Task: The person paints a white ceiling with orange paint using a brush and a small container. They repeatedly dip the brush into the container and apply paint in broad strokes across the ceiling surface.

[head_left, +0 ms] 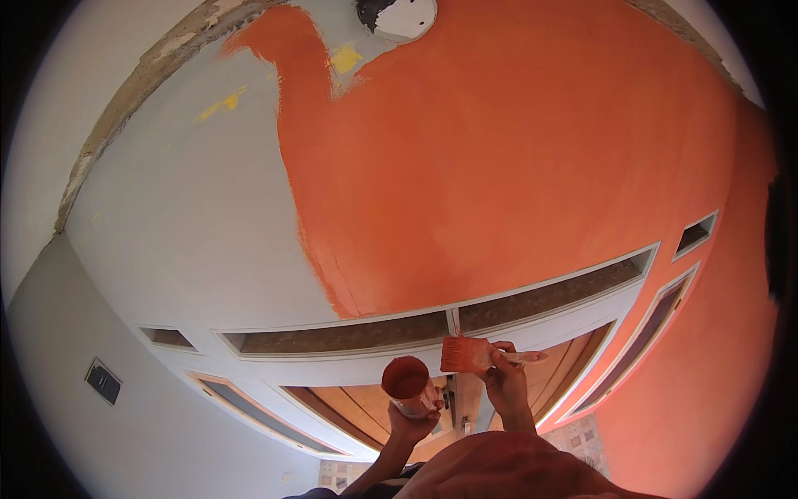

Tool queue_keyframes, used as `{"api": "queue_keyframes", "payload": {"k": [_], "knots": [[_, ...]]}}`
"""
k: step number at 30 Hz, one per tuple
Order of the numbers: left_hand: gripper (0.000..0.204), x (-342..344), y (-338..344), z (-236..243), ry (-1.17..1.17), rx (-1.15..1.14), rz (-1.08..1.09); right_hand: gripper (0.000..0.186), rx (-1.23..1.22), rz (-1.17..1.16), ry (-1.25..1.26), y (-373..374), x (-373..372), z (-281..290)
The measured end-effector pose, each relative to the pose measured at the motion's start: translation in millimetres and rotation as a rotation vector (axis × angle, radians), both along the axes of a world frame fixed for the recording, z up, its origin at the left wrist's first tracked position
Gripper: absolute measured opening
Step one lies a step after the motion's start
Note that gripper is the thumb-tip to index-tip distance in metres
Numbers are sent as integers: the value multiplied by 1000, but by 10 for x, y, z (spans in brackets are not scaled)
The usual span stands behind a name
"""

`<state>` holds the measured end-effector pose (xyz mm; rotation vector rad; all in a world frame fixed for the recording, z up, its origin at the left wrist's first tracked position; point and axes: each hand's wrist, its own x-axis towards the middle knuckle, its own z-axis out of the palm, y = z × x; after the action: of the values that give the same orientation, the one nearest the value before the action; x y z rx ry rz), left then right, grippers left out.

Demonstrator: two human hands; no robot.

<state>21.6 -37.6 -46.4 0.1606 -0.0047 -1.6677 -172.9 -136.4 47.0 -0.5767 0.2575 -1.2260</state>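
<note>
My left hand is wrapped round a paint-smeared can, held upright with orange-red paint inside. Just to its right, my right hand grips a wide paintbrush by its handle. The bristles point left, coated in orange paint, and are apart from the can's rim. Beyond both hands rises a wall, its right part covered in orange paint and its left part still pale grey. The painted edge runs down to the white frame over the door.
A white frame with long dark vent openings runs above wooden double doors. At the top, a round black-and-white fixture sits near yellow smears. A dark panel hangs on the left wall. Patterned tiles cover the floor.
</note>
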Motion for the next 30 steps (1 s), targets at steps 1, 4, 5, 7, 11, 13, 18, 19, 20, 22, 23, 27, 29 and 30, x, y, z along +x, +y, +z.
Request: {"api": "queue_keyframes", "payload": {"k": [1, 4, 5, 7, 11, 13, 18, 19, 20, 22, 23, 27, 29, 30], "knots": [[50, 9, 8, 12, -16, -5, 14, 21, -6, -7, 5, 13, 10, 16], [50, 33, 24, 50, -46, -23, 41, 23, -52, -27, -4, 68, 43, 84], [49, 42, 25, 54, -41, -31, 45, 24, -61, -62, 37, 80, 53, 108], [49, 11, 24, 56, -22, -40, 51, 25, -127, -115, 23, 95, 64, 180], [47, -31, 9, 70, -7, -90, 69, 25, -222, -113, 32, 84, 42, 344], [47, -51, -3, 77, 6, -124, 66, 26, -264, -93, 41, 78, 25, 401], [50, -92, 24, 59, -5, -146, 75, 26, -288, -57, 30, 94, 54, 431], [51, -90, 28, 49, -12, -137, 78, 25, -289, -35, 0, 95, 69, 427], [51, -81, 35, 33, -14, -133, 75, 25, -279, -22, 5, 99, 83, 422], [52, -61, 42, -2, -39, -110, 78, 23, -247, -40, 22, 102, 107, 421], [53, -53, 57, -21, -30, -108, 73, 22, -240, -18, 20, 105, 119, 427], [54, -33, 67, -38, -51, -99, 70, 19, -224, -18, 64, 152, 143, 478], [54, -28, 27, -6, -72, -146, 49, 17, -236, -22, 67, 170, 164, 504], [54, -36, 32, 1, -47, -107, 52, 16, -264, -10, 52, 170, 178, 510]]}}
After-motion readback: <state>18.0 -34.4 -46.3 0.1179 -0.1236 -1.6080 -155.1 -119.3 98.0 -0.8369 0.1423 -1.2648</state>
